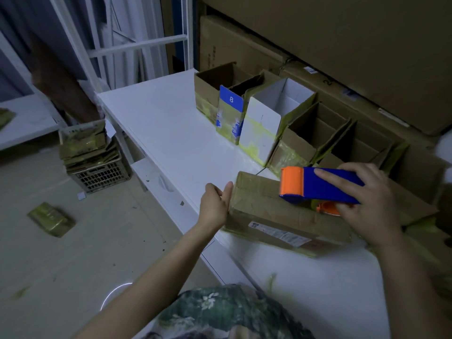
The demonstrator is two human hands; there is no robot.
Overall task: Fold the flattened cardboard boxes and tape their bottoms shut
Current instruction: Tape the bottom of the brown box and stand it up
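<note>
A brown cardboard box [266, 209] lies bottom-up on the white table [171, 133], its flaps folded closed and a shipping label on its near side. My right hand [367, 206] grips a blue and orange tape dispenser [318, 185], held over the box's top face. My left hand [216, 204] presses its straight fingers against the box's left end.
A row of several folded boxes [259, 118] with yellowish tape stands open-topped along the table's back, against stacked large cartons [342, 45]. On the floor at left, flattened boxes are piled on a crate [97, 172], and one more flattened box [50, 218] lies loose. White shelving frame [137, 45] behind.
</note>
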